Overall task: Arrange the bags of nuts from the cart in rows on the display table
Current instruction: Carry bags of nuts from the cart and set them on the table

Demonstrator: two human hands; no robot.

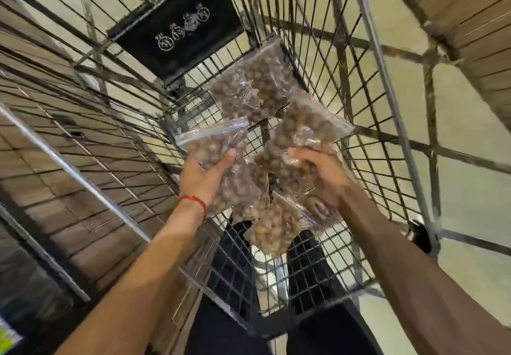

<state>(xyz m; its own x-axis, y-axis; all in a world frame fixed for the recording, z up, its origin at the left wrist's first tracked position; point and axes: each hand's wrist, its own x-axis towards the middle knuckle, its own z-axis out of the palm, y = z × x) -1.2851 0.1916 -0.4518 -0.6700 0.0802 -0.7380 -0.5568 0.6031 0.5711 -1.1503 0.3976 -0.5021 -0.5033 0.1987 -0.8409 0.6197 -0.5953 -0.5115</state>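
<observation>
I look down into a wire shopping cart [387,83]. My left hand [206,177], with a red string at the wrist, grips a clear zip bag of brown nuts [213,141] and lifts it. My right hand [323,172] holds another clear bag of nuts [307,125] raised over the basket. Two more bags [257,83] lie at the far end of the cart floor. Further bags [276,227] rest under and near my hands. The display table itself I cannot pick out.
A black plastic flap with white round icons [179,28] stands at the cart's far end. Wooden slatted panels [55,161] run along the left and another wooden unit [470,22] sits upper right. Pale floor [470,188] shows through the wires.
</observation>
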